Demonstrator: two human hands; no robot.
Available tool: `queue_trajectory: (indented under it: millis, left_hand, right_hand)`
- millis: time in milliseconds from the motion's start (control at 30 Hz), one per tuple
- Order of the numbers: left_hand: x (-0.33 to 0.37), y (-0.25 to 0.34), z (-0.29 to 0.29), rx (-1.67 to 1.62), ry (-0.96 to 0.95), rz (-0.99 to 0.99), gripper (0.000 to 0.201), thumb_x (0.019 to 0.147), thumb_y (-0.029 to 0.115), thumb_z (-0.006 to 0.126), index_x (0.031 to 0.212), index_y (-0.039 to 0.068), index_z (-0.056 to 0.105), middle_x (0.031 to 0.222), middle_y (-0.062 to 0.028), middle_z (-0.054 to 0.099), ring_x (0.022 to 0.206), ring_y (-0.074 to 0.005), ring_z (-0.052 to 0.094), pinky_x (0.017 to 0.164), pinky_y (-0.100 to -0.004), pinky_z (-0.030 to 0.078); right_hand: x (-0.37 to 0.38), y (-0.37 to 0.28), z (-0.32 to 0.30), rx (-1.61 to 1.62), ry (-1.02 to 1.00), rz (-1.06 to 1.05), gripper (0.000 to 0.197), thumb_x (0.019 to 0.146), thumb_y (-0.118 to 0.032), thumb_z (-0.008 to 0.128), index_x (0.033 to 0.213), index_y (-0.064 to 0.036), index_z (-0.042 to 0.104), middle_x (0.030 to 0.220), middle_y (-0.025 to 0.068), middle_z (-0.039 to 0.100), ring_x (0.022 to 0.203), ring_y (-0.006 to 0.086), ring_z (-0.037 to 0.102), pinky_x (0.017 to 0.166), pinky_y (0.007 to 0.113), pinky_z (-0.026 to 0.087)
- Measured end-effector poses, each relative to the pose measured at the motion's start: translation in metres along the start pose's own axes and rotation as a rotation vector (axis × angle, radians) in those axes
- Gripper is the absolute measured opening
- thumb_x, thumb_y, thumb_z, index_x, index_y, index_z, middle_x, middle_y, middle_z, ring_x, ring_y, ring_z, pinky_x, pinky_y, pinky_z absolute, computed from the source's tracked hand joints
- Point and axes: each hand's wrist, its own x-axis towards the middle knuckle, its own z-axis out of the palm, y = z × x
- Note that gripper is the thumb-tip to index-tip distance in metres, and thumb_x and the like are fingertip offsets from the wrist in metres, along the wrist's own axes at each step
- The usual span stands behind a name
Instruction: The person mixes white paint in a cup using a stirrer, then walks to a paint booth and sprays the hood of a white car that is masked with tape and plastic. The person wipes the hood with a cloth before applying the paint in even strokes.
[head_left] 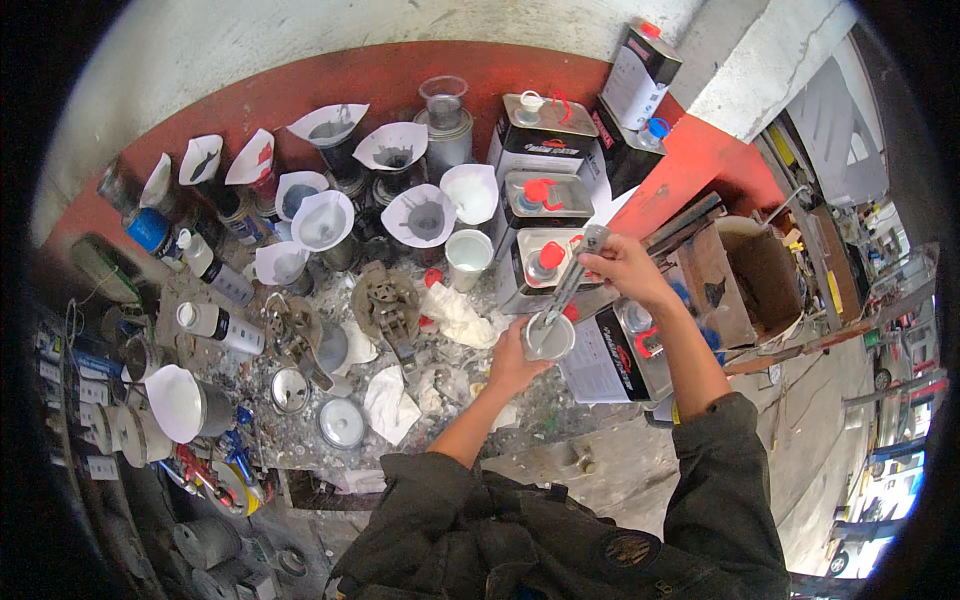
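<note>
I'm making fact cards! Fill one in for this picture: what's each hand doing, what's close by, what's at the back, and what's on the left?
Left hand: the left hand holds a small cup
Right hand: the right hand grips a long flat stick
Stick: slanted, lower end in the cup
Close by: square metal can right of the cup; crumpled white cloth or paper to its left
Back: white paper funnels, several with dark stains
Left side: two white bottles with dark labels
</note>
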Motion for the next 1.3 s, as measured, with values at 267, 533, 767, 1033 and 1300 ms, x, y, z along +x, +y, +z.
queue_trajectory:
  millis: [267, 533, 767, 1033, 1300]
  left_hand:
    - [-0.010, 0.019, -0.010, 0.119, -0.040, 0.009, 0.102, 0.060, 0.022, 0.091, 0.144, 0.004, 0.034, 0.132, -0.0246, 0.052, 0.121, -0.0422, 0.051, 0.104, -0.0470, 0.042]
    - [-0.070, 0.046, -0.067, -0.128, -0.064, -0.123, 0.089, 0.072, 0.015, 0.086, 0.144, 0.005, 0.035, 0.132, -0.0168, 0.052, 0.119, -0.0276, 0.055, 0.096, -0.0386, 0.048]
    - [-0.214, 0.017, -0.153, -0.270, 0.110, -0.333, 0.019, 0.085, -0.005, 0.068, 0.101, 0.004, 0.062, 0.091, 0.0017, 0.063, 0.083, -0.0056, 0.057, 0.072, -0.0225, 0.049]
    - [-0.343, 0.004, -0.209, -0.207, 0.655, -0.520, 0.019, 0.082, -0.008, 0.057, 0.073, 0.006, 0.048, 0.072, 0.0067, 0.041, 0.069, -0.0039, 0.038, 0.059, -0.0220, 0.032]
    - [-0.390, 0.014, -0.293, -0.237, 0.869, -0.379, 0.030, 0.089, 0.001, 0.069, 0.071, 0.008, 0.046, 0.068, 0.0079, 0.040, 0.065, -0.0022, 0.037, 0.055, -0.0218, 0.031]
  right_hand:
    - [0.013, 0.009, -0.007, 0.071, 0.002, -0.142, 0.040, 0.087, -0.014, 0.072, 0.121, 0.0013, 0.058, 0.105, 0.0069, 0.069, 0.077, 0.0094, 0.063, 0.062, 0.025, 0.050]
    - [-0.016, 0.006, -0.035, 0.069, 0.274, -0.148, 0.065, 0.086, -0.013, 0.074, 0.142, 0.0010, 0.044, 0.134, 0.0136, 0.058, 0.086, 0.0111, 0.065, 0.067, 0.025, 0.052]
    - [-0.083, -0.071, 0.012, 0.187, 0.467, -0.373, 0.039, 0.092, -0.011, 0.066, 0.128, 0.0009, 0.058, 0.114, 0.0106, 0.069, 0.081, 0.0106, 0.063, 0.063, 0.024, 0.048]
    - [-0.118, -0.118, 0.194, 0.276, -0.129, -0.384, 0.020, 0.092, -0.005, 0.064, 0.111, 0.0006, 0.065, 0.094, 0.0089, 0.073, 0.073, 0.0094, 0.063, 0.064, 0.023, 0.051]
    - [-0.098, -0.182, 0.391, 0.040, -0.323, -0.783, 0.018, 0.087, -0.010, 0.071, 0.105, -0.0070, 0.072, 0.093, 0.0096, 0.071, 0.074, 0.0199, 0.067, 0.061, 0.030, 0.053]
